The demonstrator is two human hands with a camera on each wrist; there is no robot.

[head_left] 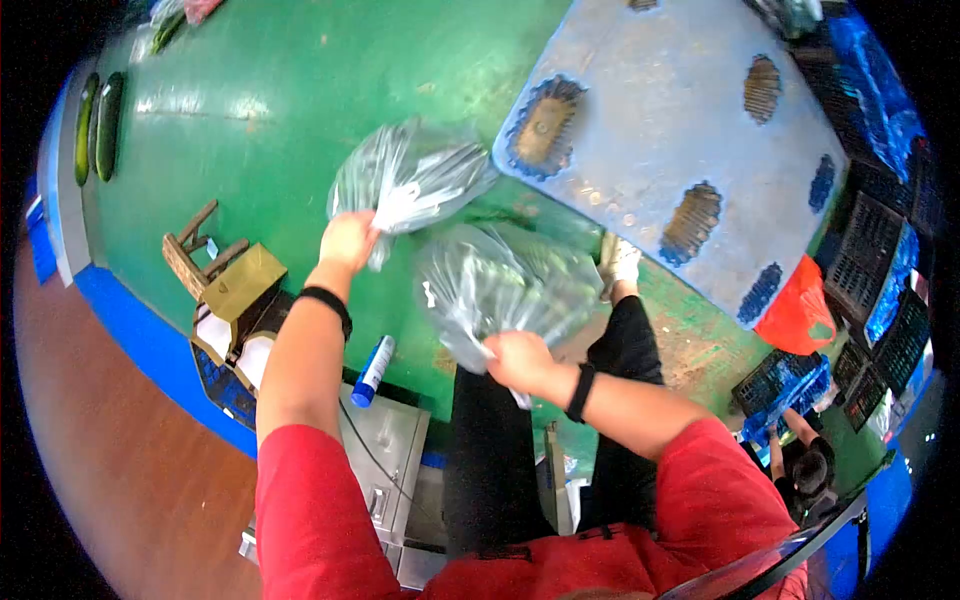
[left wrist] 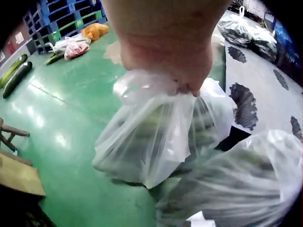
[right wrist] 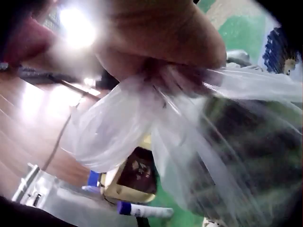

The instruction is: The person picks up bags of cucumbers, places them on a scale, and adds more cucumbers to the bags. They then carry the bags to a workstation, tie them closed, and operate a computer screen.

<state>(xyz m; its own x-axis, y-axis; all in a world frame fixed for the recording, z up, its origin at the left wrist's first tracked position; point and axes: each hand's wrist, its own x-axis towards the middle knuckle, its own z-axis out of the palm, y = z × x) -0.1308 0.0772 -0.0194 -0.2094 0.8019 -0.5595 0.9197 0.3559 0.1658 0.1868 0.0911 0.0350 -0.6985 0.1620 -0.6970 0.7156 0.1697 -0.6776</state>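
Note:
In the head view my left hand (head_left: 346, 242) grips the gathered top of a clear plastic bag (head_left: 425, 170). The left wrist view shows long green produce through the film of this bag (left wrist: 142, 127). My right hand (head_left: 522, 360) holds a second clear plastic bag (head_left: 525, 280) by its bunched neck, in front of my legs. Dark green contents show dimly through that bag (right wrist: 236, 146) in the right wrist view, and a loose handle loop hangs below the fingers. Both bags hang side by side over the green floor, close to the corner of a grey-blue plastic platform (head_left: 640, 120).
Left of me are a wooden stool (head_left: 185, 262), a cardboard box (head_left: 245, 285) and a blue-white can (head_left: 375, 370) by a metal cabinet (head_left: 385, 440). Long green gourds (head_left: 108, 125) lie far left. At right are a red bag (head_left: 800, 310), dark crates (head_left: 865, 250) and another person (head_left: 808, 470).

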